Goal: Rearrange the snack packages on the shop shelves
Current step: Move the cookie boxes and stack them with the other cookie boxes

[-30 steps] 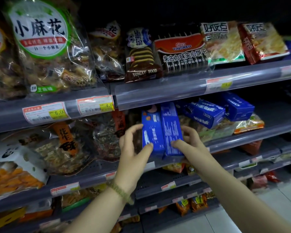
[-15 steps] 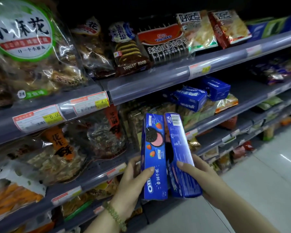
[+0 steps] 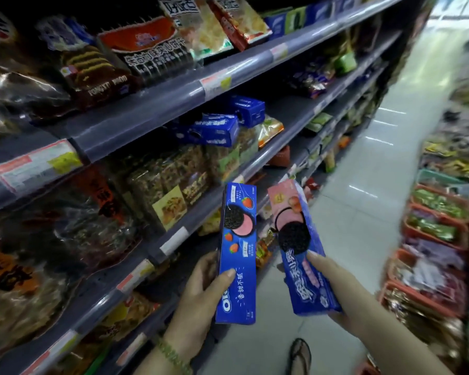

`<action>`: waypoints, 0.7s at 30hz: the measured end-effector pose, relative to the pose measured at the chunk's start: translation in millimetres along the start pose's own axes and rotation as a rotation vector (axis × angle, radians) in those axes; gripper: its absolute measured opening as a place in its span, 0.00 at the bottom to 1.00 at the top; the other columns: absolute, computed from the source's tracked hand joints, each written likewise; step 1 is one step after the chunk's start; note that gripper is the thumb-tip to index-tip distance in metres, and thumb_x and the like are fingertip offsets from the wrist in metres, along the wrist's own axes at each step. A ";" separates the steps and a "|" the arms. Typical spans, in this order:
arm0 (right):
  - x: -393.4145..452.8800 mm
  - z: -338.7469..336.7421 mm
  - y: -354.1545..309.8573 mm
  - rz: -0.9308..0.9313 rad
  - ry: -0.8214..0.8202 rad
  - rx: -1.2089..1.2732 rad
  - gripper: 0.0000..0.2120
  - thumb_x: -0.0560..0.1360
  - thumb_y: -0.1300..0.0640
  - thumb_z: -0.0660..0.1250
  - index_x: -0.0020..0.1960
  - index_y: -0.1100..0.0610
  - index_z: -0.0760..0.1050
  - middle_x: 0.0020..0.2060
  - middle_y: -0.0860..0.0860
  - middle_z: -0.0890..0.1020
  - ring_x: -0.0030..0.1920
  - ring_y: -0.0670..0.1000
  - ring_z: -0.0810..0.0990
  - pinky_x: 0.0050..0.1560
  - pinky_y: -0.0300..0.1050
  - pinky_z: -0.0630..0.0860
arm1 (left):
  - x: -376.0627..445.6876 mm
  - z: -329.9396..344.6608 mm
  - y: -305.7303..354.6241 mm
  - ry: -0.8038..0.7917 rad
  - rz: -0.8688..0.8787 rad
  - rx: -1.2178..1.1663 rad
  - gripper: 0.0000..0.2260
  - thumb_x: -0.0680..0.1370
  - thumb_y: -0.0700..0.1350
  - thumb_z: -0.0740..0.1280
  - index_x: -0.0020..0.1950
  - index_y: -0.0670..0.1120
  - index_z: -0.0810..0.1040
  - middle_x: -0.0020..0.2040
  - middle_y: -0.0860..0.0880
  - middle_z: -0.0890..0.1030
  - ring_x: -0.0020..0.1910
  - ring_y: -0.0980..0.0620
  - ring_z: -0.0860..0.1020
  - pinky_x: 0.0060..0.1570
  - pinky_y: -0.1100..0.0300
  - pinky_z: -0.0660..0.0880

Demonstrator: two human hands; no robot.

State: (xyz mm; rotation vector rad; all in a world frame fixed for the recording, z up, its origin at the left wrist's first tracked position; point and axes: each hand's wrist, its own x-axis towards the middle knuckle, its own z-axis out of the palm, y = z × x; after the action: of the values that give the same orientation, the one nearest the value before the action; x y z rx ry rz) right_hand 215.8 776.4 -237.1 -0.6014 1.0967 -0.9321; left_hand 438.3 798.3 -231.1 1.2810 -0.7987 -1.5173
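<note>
Two blue Oreo boxes are held upright in the aisle, clear of the shelves: a strawberry Oreo box (image 3: 237,255) is gripped by the left hand (image 3: 201,296), and a pink-topped Oreo box (image 3: 301,247) by the right hand (image 3: 333,288). Three more blue Oreo boxes (image 3: 220,128) are seen lying on the grey middle shelf (image 3: 279,147), above bagged snacks. A pale tiled floor (image 3: 363,212) is seen between the shelving and red baskets (image 3: 428,239) opposite.

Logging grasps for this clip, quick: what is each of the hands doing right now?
Left hand: holds the all-blue Oreo box, thumb on its front.
Right hand: holds the pink-topped Oreo box.
</note>
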 end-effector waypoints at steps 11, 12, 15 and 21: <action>18.0 -96.6 -75.4 -0.178 0.158 -0.157 0.30 0.57 0.45 0.79 0.54 0.58 0.78 0.39 0.55 0.86 0.36 0.53 0.85 0.36 0.45 0.81 | 89.7 100.8 0.2 -0.168 -0.012 0.096 0.22 0.69 0.48 0.75 0.61 0.48 0.74 0.55 0.45 0.84 0.51 0.45 0.83 0.46 0.52 0.79; 23.9 -106.4 -87.8 -0.193 0.167 -0.136 0.28 0.57 0.47 0.80 0.53 0.57 0.78 0.38 0.54 0.86 0.35 0.52 0.85 0.35 0.44 0.81 | 102.7 112.3 0.2 -0.174 -0.003 0.106 0.22 0.69 0.47 0.74 0.61 0.48 0.75 0.54 0.45 0.84 0.50 0.46 0.83 0.44 0.54 0.80; 46.8 -139.0 -129.7 -0.236 0.155 -0.069 0.18 0.65 0.51 0.75 0.50 0.59 0.79 0.36 0.54 0.86 0.33 0.51 0.84 0.34 0.42 0.81 | 138.7 154.4 1.9 -0.179 0.008 0.122 0.21 0.67 0.48 0.76 0.58 0.52 0.75 0.51 0.48 0.85 0.48 0.48 0.84 0.38 0.59 0.79; 92.0 -188.0 -230.2 -0.240 0.112 -0.052 0.07 0.75 0.61 0.66 0.53 0.57 0.74 0.36 0.55 0.84 0.32 0.50 0.83 0.31 0.42 0.81 | 208.6 245.3 19.1 -0.132 0.062 0.085 0.24 0.66 0.50 0.77 0.59 0.51 0.74 0.51 0.48 0.85 0.48 0.48 0.84 0.42 0.55 0.81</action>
State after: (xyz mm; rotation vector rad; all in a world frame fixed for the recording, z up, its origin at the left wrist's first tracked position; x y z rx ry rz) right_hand -20.5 587.3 -164.9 -0.7429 1.1683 -1.1583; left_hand 208.4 572.0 -226.9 1.2154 -0.9886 -1.5446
